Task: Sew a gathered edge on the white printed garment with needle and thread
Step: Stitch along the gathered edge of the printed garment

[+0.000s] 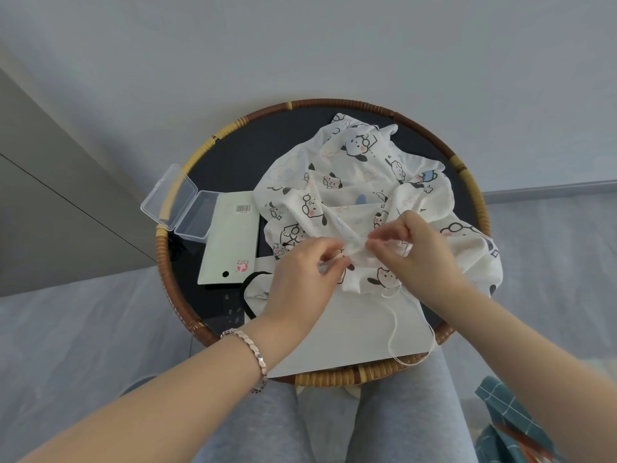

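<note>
Round rattan-rimmed dark table [240, 162], pale wall [300, 45], grey floor [66, 329], left hand [300, 279] and right hand [412, 245] pinching white printed garment [350, 175]

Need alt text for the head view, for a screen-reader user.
The left hand and right hand pinch a bunched edge of a white cartoon-printed garment on a round rattan-rimmed table; white thread trails below the right hand. An open clear plastic box and a pale card packet lie to the left.
</note>
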A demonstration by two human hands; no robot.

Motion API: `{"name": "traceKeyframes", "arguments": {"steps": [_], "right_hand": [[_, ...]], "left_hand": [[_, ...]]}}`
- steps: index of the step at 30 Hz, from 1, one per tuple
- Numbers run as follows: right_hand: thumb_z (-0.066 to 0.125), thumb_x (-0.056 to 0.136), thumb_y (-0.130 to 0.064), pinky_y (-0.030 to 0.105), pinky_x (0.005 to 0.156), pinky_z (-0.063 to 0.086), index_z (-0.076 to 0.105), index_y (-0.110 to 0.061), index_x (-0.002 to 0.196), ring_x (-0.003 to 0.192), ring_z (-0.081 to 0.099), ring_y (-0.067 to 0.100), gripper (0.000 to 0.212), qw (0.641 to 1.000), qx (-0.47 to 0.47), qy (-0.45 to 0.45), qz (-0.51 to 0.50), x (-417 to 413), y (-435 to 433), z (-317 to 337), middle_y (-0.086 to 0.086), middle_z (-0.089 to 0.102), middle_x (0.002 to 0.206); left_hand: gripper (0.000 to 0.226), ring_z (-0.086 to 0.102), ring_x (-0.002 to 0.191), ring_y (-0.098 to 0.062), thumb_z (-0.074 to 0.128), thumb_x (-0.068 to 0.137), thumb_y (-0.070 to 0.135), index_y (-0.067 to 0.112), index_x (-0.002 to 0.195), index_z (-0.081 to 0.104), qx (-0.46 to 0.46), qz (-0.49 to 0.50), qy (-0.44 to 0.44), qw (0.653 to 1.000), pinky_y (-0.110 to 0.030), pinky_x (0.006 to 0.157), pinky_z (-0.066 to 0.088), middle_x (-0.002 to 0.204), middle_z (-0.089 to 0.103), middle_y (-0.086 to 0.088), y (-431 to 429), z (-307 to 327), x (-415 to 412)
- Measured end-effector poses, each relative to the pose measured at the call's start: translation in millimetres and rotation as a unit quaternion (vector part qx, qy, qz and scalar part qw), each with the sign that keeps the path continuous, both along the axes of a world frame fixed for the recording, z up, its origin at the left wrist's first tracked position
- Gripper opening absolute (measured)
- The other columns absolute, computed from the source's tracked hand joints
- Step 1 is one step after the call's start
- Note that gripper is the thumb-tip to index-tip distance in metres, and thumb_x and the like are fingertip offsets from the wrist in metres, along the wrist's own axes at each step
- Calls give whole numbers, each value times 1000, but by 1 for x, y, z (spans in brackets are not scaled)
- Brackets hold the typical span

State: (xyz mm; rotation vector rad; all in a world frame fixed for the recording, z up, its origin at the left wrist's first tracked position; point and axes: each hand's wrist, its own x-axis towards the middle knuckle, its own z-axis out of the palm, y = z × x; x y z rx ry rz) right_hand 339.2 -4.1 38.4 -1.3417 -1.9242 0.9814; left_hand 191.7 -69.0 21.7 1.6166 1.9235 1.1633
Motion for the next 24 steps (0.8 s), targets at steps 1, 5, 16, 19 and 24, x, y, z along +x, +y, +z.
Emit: {"name": "traceKeyframes", "arguments": {"steps": [1, 5, 16, 19, 24], "right_hand": [[55, 86, -27, 17, 66, 40, 31, -12, 65, 79, 53, 13, 36, 1000, 23, 4, -5, 1, -2, 4, -5, 61, 75], [29, 92, -33, 33, 58, 31, 34, 0, 71, 58, 32, 11, 40, 1000, -7, 6, 24, 6, -14, 13, 5, 35, 62], [39, 96, -19, 27, 64, 48, 59, -33, 88, 65, 60, 17, 26, 983, -142, -87, 80, 5, -28, 1, -8, 65, 56], [38, 96, -20, 26, 73, 48, 56, -36, 83, 78, 65, 10, 27, 979, -140, -123, 87, 4, -29, 1, -6, 63, 54], [38, 96, -21, 23, 58, 43, 57, -34, 87, 46, 49, -1, 25, 974, -125, -159, 105, 3, -29, 2, -6, 61, 53]], "left_hand": [[20, 54, 71, 2, 70, 81, 16, 11, 100, 69, -27, 11, -29, 999, -3, 72, 40, 80, 61, 9, 0, 1, -1], [12, 54, 76, 8, 68, 82, 14, 12, 93, 72, -56, 15, -56, 997, 1, 71, 37, 87, 65, 6, 1, 0, -2], [8, 60, 63, 3, 68, 81, 12, 18, 85, 66, -130, 48, -155, 978, -6, 56, 46, 78, 65, 6, 5, 5, 2], [8, 62, 72, -1, 70, 79, 15, 16, 88, 71, -139, 57, -133, 980, -6, 63, 47, 80, 67, 6, 5, 3, 0], [4, 58, 62, 5, 72, 77, 13, 15, 79, 71, -130, 62, -130, 981, -3, 57, 43, 69, 65, 10, 4, 9, 1]]}}
